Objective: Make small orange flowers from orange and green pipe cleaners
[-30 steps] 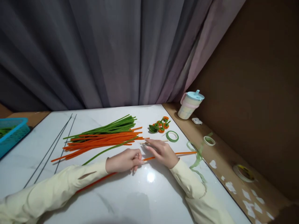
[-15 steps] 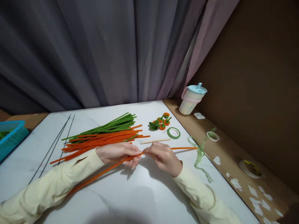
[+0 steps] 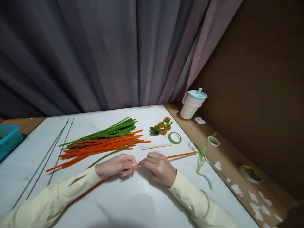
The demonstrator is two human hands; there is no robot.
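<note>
Between my two hands runs an orange pipe cleaner [image 3: 182, 155], low over the white tabletop. My left hand [image 3: 118, 165] pinches it, with one length trailing back under my left sleeve. Close beside it, my right hand [image 3: 155, 167] is closed on the same stretch, and the other end sticks out to the right. Only a short bit shows between the fingertips; whether it is one strand or more there, I cannot tell. Beyond my left hand lie a pile of orange pipe cleaners [image 3: 95, 148] and a pile of green pipe cleaners [image 3: 111, 130].
Past my right hand are a wooden stick [image 3: 156, 147], green tape [image 3: 175, 138] and small orange-and-green pieces [image 3: 163, 126]. A pale green ribbon [image 3: 200, 161] hangs over the right edge. A tumbler [image 3: 193, 104] stands back right, a blue basket [image 3: 10, 142] far left, near thin dark wires [image 3: 45, 158].
Both hands have shifted slightly left and lower in view, still gripping the orange pipe cleaner. The left fingers have curled in more. The whole scene has moved a little with the camera.
</note>
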